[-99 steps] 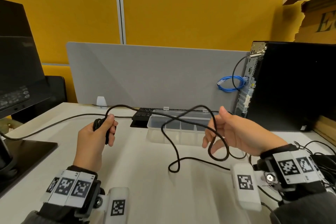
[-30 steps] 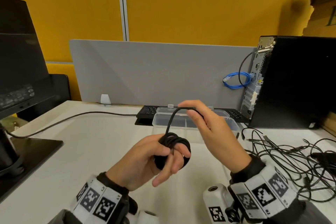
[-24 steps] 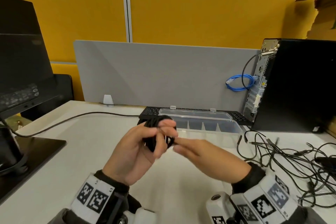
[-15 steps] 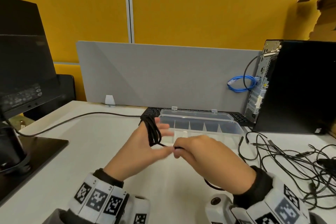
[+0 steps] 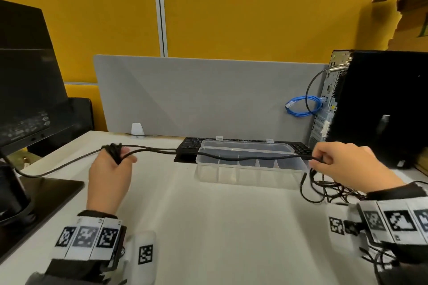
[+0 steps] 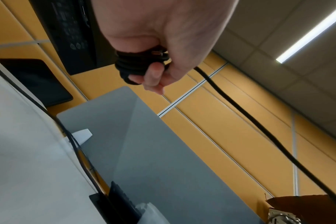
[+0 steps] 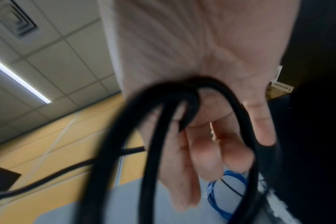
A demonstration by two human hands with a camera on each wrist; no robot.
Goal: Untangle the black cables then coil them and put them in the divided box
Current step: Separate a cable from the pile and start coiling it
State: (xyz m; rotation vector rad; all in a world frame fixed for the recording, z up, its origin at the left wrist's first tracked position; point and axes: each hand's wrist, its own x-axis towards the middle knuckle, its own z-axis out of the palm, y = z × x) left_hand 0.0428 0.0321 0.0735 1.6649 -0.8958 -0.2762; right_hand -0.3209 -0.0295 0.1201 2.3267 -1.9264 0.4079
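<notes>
A black cable is wound in a small coil [image 5: 114,151] round the fingers of my left hand [image 5: 122,157], held above the desk at the left. In the left wrist view the coil [image 6: 132,63] wraps those curled fingers, and one strand [image 6: 259,125] leaves to the right. That strand [image 5: 243,158] runs nearly taut over the clear divided box [image 5: 250,177] to my right hand [image 5: 318,157], which pinches it near the box's right end. The right wrist view shows blurred loops of black cable [image 7: 163,106] against my right palm. A tangle of black cables [image 5: 324,190] lies under my right hand.
A monitor [image 5: 27,95] on a black base [image 5: 46,192] stands at the left, its cable [image 5: 58,168] crossing the desk. A keyboard [image 5: 190,143] lies behind the box and a grey divider [image 5: 208,95] behind that. A black PC tower [image 5: 382,104] with a blue cable [image 5: 301,106] stands at the right.
My hands were together in front of the box; now they are far apart. The right hand has drawn a strand out to the right over the box, and the left has moved left with the coil.
</notes>
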